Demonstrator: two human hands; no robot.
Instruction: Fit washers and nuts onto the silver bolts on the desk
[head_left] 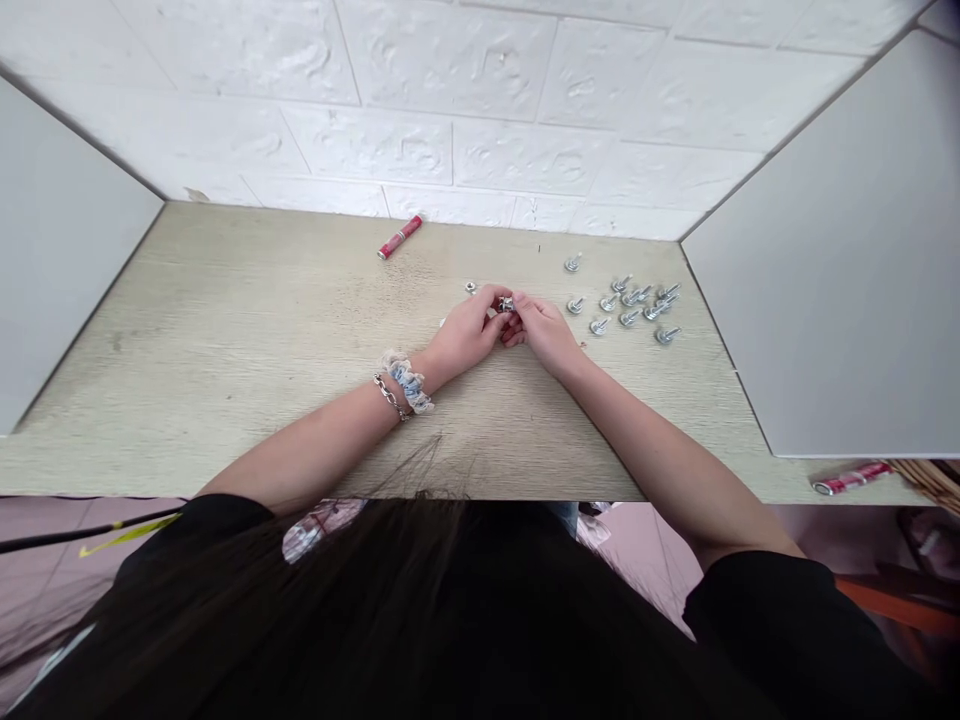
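My left hand (466, 335) and my right hand (544, 330) meet at the middle of the wooden desk (225, 340), fingers pinched together. Between the fingertips sits a small silver metal piece (506, 303), probably a bolt with a nut; both hands hold it. A single loose nut (470, 287) lies just left of my left hand. To the right of my right hand lie several silver bolts (630, 305) scattered on the desk. A bracelet and a scrunchie are on my left wrist.
A red tube (400, 237) lies at the back of the desk by the white wall. Grey side panels stand left and right. Another red tube (851, 479) lies at the desk's front right corner.
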